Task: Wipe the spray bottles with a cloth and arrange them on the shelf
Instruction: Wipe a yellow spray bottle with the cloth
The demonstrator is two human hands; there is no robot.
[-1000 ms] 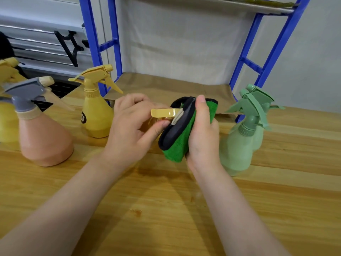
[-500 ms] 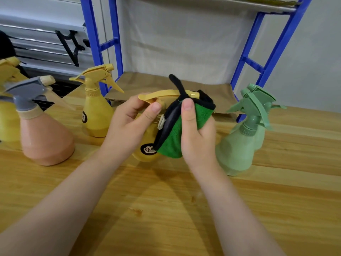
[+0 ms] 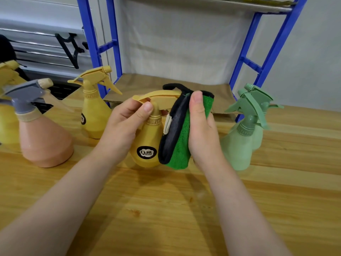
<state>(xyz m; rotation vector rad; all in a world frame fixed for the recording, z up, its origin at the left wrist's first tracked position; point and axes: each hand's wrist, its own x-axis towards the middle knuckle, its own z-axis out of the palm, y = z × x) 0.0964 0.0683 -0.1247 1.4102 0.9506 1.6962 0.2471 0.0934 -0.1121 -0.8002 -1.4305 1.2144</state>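
A yellow spray bottle (image 3: 147,143) with a black label stands upright at the table's middle. My left hand (image 3: 125,126) grips its neck and trigger head, thumb across the collar. My right hand (image 3: 201,126) holds a green cloth with black edging (image 3: 180,141) folded against the bottle's right side, thumb pointing up. Behind them stands the blue-framed shelf (image 3: 258,63), its lowest board (image 3: 151,84) covered in brown paper.
On the wooden table (image 3: 166,209) a second yellow bottle (image 3: 94,109) stands at the back left, a pink bottle with a grey head (image 3: 42,133) further left, another yellow one (image 3: 7,111) at the left edge. Two pale green bottles (image 3: 241,133) stand to the right.
The held yellow bottle has been turned from tilted to upright, so its body and black label now show. The cloth has shifted along the bottle's right side with my right hand.
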